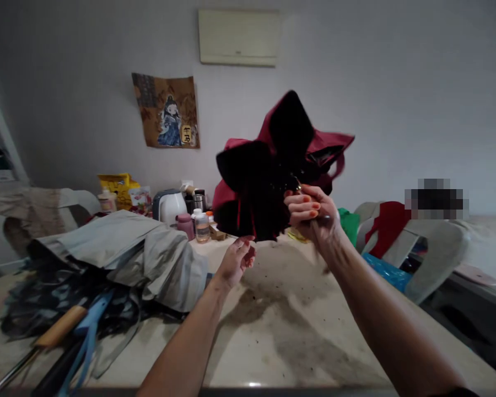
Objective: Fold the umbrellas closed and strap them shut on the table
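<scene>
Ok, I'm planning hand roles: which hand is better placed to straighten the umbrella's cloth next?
Probably the left hand: it's by the lower edge of the umbrella, while the right hand holds it up.

Crimson and black umbrella [264, 171], white kettle [174, 207]

One head-worn view, looking forward across near table [289, 314], towards wall [388, 105], tilt hard to judge

One left hand [236, 262] and one right hand [316, 212]; one red umbrella [258, 190]; one wooden handle [62, 327]; one table [301, 286]; one kettle [173, 208]; one pink jar [185, 227]; one clear bottle [202, 228]; one poster [167, 113]; one air conditioner [238, 36]; one red cloth [391, 226].
</scene>
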### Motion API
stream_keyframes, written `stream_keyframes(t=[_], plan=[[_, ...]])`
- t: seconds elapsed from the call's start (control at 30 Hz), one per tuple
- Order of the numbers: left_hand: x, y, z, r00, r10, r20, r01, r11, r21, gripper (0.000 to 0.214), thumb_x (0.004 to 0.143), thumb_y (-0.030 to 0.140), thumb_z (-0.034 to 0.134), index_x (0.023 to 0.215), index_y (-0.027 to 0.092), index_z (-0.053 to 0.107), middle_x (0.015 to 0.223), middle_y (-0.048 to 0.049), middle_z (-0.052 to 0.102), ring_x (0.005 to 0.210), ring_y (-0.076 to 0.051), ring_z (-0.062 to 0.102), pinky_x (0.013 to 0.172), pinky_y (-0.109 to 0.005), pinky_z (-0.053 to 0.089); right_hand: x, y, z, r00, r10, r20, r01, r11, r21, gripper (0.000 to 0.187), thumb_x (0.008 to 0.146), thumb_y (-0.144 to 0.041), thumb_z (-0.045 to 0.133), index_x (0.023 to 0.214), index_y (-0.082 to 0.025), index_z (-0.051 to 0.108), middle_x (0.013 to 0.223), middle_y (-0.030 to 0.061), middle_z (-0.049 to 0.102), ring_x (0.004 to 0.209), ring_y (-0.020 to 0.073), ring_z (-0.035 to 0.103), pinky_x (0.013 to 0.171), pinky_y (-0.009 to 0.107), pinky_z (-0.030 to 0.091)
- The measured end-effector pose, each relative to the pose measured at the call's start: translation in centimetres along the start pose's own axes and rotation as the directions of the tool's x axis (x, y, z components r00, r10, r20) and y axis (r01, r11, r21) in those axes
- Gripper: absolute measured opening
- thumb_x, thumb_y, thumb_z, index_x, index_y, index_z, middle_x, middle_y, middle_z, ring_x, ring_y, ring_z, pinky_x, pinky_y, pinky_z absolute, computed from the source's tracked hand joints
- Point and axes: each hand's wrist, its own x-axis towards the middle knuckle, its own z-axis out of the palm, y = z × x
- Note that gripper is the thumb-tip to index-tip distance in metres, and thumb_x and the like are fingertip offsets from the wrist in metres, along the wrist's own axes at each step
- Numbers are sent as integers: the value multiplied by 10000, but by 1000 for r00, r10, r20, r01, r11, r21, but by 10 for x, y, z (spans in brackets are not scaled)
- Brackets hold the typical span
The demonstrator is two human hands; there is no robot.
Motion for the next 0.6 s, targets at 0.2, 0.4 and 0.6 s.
stream_keyframes(t=[0.2, 0.4, 0.6], plan=[[-10, 10, 26, 994, 91, -53, -83, 987, 137, 623, 599, 531, 806, 1006, 125, 567, 620, 20, 600, 481, -62, 466, 475, -191, 347, -5, -21, 30, 971, 68, -229, -39, 991, 131, 140, 857, -230, 452, 731, -170, 441, 541, -62, 425, 404, 24, 407, 381, 79, 384], [-37, 39, 80, 991, 128, 33, -132, 970, 203, 541, 705, 467, 716, 1090, 132, 539, 588, 17, 612, 446, -83, 474, 445, -208, 363, -40, -18, 68, 958, 104, -266, -17, 950, 311, 181, 835, -79, 421, 711, -200, 368, 600, -46, 437, 446, 18, 461, 418, 57, 427], [-62, 66, 95, 990, 50, -132, -41, 997, 71, 351, 766, 302, 691, 1032, 143, 526, 566, 37, 588, 412, -63, 458, 406, -169, 342, -34, -7, 72, 896, -2, -444, 140, 951, 277, 175, 746, -39, 405, 689, -201, 368, 576, -26, 446, 475, 69, 492, 432, 141, 510]])
